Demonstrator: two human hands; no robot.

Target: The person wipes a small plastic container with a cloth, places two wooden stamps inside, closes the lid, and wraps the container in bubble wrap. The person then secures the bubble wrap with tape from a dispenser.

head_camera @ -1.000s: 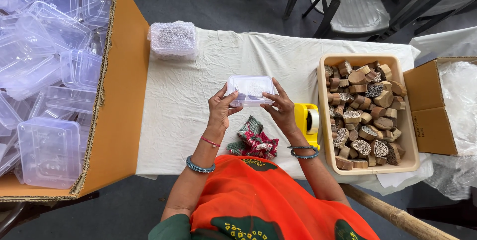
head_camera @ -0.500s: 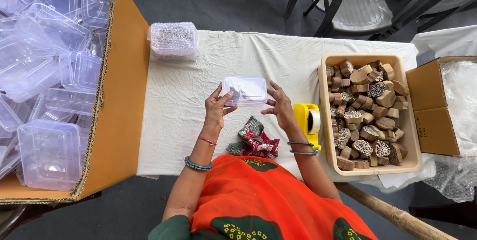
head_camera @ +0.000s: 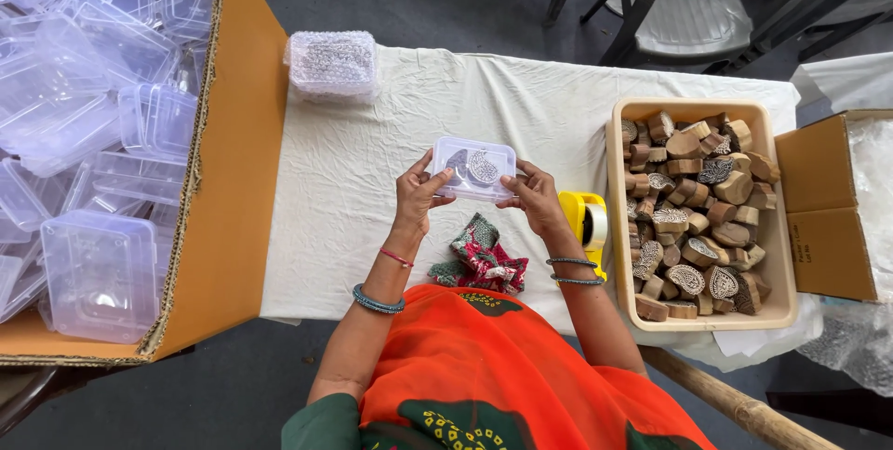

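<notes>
Near the middle of the worktop (head_camera: 372, 134), our left hand (head_camera: 416, 197) and right hand (head_camera: 532, 199) now clasp the clear box (head_camera: 473, 169) closer together than before, two carved blocks (head_camera: 473, 167) visible inside.

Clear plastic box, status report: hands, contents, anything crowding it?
Both hands, left and right, grip the clear box above the white cloth. Carved blocks inside. Fabric scrap below, not touching.
</notes>
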